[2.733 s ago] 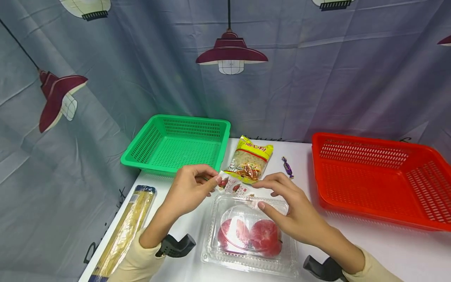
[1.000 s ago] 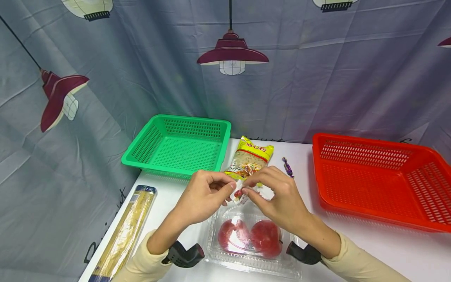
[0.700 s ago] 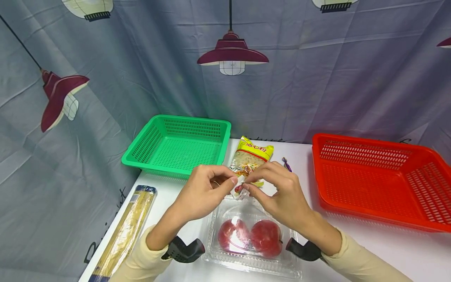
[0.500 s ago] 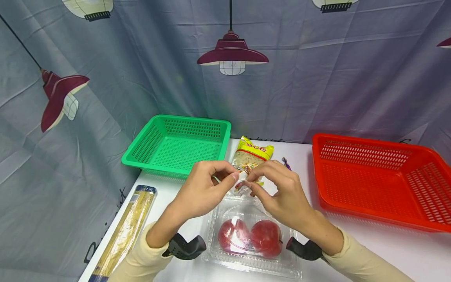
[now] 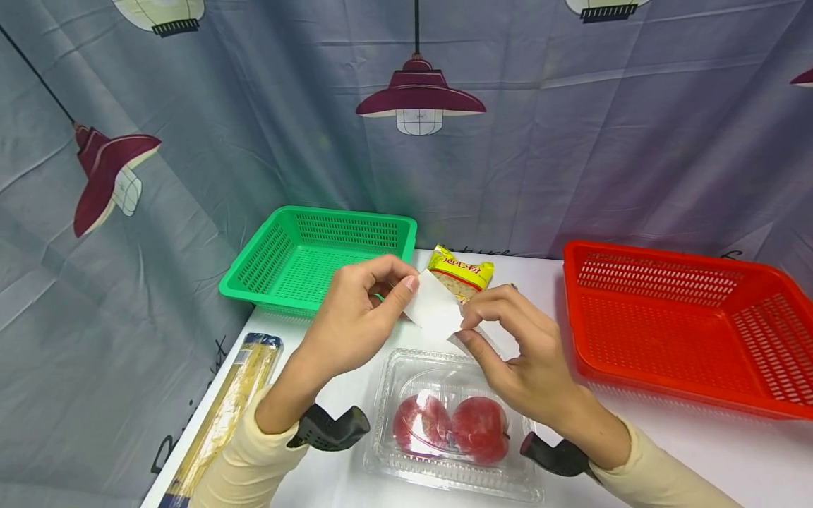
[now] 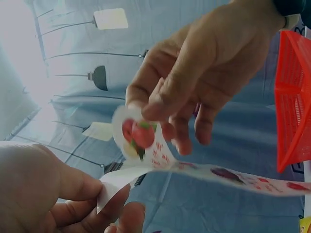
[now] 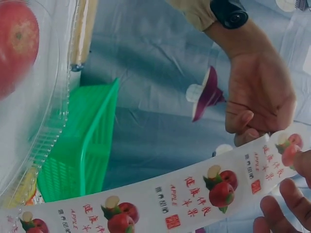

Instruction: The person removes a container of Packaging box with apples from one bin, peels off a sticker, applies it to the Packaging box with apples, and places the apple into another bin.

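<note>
At the far left, a long clear pack of dried spaghetti (image 5: 222, 416), blue at both ends, lies along the edge of the white table (image 5: 330, 451). Beyond it stands a green plastic basket (image 5: 352, 271) with slotted walls. The left hand (image 5: 356, 317) comes up in front of that basket, thumb and fingers pinching one end of the apple label strip (image 5: 438, 307).

The strip is raised above the table between the two hands, behind a clear clamshell box (image 5: 438, 363) holding two red apples (image 5: 420, 423). From the head its blank white back shows, creased near the right fingers. The wrist views show the printed face: repeated pairs of red apples with green leaves and a pale cut piece, the word APPLE in red, red Chinese characters, smaller dark ones and a little red square seal. The band bends sharply near the left fingers, and a rounded label end stands up there. A yellow-topped macaroni bag (image 5: 460, 271) lies behind, partly covered by the strip.

The right hand (image 5: 524, 353) pinches the strip's other side between thumb and forefinger. At the far right sits a red plastic basket (image 5: 648, 324).
</note>
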`<state>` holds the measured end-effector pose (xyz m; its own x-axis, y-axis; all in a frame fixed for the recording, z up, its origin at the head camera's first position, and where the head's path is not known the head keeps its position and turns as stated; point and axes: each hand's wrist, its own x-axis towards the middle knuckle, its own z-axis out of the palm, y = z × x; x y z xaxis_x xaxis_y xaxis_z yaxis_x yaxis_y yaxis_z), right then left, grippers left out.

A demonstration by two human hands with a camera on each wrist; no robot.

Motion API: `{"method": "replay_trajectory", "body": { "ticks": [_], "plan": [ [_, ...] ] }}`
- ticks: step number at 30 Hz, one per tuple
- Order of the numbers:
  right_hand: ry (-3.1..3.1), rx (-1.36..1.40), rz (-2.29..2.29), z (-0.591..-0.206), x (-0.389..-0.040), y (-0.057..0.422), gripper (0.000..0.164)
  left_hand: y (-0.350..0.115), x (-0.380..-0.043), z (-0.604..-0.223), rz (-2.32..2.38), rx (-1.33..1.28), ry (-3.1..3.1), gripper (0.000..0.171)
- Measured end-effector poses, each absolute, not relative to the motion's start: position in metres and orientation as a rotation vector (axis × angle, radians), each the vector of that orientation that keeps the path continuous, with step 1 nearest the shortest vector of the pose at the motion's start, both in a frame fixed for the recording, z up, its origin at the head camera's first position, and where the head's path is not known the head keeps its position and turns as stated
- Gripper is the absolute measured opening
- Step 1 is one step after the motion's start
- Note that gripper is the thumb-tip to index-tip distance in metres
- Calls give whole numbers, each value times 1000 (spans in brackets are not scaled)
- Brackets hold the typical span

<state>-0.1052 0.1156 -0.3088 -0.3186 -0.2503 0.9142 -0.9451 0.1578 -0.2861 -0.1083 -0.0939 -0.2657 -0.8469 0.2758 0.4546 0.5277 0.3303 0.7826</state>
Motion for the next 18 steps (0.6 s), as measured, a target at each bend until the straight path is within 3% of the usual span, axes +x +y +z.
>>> {"method": "replay_trajectory", "body": {
  "ticks": [18],
  "plan": [
    [-1651,1146,1277,-307,-95,121,29,-116,-120,-288,-1623,-523,-2377,10]
  ]
}}
